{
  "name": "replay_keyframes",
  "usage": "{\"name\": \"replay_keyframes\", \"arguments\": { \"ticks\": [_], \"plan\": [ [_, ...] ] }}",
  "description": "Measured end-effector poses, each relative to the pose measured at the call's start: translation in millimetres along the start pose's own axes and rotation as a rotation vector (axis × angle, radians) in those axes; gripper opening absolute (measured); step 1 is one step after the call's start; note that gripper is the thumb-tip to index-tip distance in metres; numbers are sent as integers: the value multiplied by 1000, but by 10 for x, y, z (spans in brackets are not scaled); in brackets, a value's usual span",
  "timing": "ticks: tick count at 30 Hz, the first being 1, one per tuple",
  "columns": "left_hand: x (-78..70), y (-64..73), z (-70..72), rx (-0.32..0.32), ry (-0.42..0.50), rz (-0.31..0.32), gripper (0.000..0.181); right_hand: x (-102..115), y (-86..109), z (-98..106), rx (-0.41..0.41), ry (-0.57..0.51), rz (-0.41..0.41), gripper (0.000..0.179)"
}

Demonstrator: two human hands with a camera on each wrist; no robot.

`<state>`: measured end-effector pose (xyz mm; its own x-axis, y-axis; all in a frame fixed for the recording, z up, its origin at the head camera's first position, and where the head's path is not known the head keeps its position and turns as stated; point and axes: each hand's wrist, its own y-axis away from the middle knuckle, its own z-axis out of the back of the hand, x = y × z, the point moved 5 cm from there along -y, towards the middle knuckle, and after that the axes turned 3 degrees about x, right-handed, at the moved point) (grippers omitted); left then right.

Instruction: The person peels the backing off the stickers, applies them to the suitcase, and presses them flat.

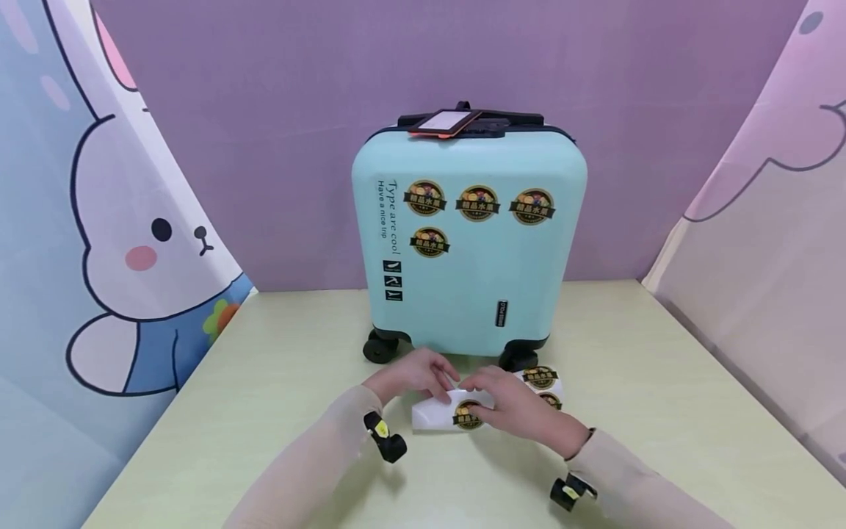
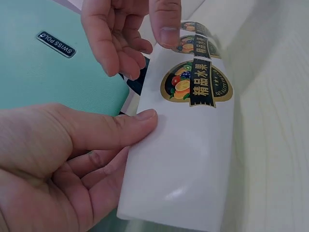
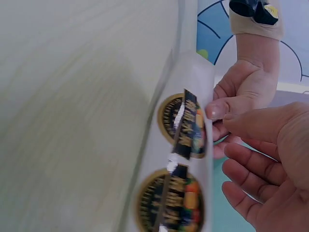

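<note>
A white backing strip (image 1: pixel 432 417) with round black-and-gold fruit stickers lies in front of the suitcase. My left hand (image 1: pixel 418 373) pinches its edge, thumb on the upper face and fingers beneath, beside a bare stretch. The nearest sticker (image 2: pixel 198 83) on the strip is flat in the left wrist view. My right hand (image 1: pixel 514 408) is over the strip by this sticker, its thumb near the edge and its fingers loosely bent with nothing seen between them. Behind stands a mint-green suitcase (image 1: pixel 476 286), upright, with several like stickers on its front.
A flat orange-edged card holder (image 1: pixel 444 122) lies on top of the suitcase by its handle. Black wheels (image 1: pixel 380 348) rest on the pale table (image 1: pixel 277 411). A purple backdrop (image 1: pixel 264 110) and printed side cloths surround the table.
</note>
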<state>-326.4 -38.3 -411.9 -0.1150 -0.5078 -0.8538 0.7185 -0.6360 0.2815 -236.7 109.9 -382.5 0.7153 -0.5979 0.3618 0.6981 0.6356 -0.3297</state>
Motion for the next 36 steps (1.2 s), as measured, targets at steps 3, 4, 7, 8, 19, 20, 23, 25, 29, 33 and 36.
{"name": "replay_keyframes", "arguments": {
  "ticks": [3, 4, 7, 8, 19, 20, 23, 25, 29, 33, 36],
  "plan": [
    [3, 8, 17, 12, 62, 5, 36, 18, -1, 2, 9, 18, -14, 28],
    [1, 11, 19, 18, 80, 6, 37, 23, 2, 4, 8, 23, -18, 29],
    [-5, 18, 17, 39, 138, 10, 38, 46, 6, 23, -12, 36, -19, 31],
    [-8, 22, 15, 46, 154, 10, 39, 55, 8, 28, -19, 39, -20, 33],
    [-57, 44, -43, 101, 292, 6, 45, 98, 22, 14, -109, 83, 33, 37],
    [-63, 52, -47, 106, 302, 7, 46, 99, 22, 13, -124, 87, 48, 37],
    [-81, 71, -53, 125, 347, 11, 50, 103, 18, 17, -170, 97, 98, 33],
    [-90, 80, -56, 145, 379, 8, 53, 104, 18, 21, -194, 106, 124, 32],
    [-99, 92, -52, 188, 419, -3, 55, 122, 18, 33, -227, 116, 163, 31],
    [-115, 116, -46, 223, 435, -15, 56, 144, 16, 42, -258, 117, 202, 30],
    [-129, 139, -37, 242, 437, -18, 58, 154, 12, 37, -266, 103, 224, 30]
  ]
}}
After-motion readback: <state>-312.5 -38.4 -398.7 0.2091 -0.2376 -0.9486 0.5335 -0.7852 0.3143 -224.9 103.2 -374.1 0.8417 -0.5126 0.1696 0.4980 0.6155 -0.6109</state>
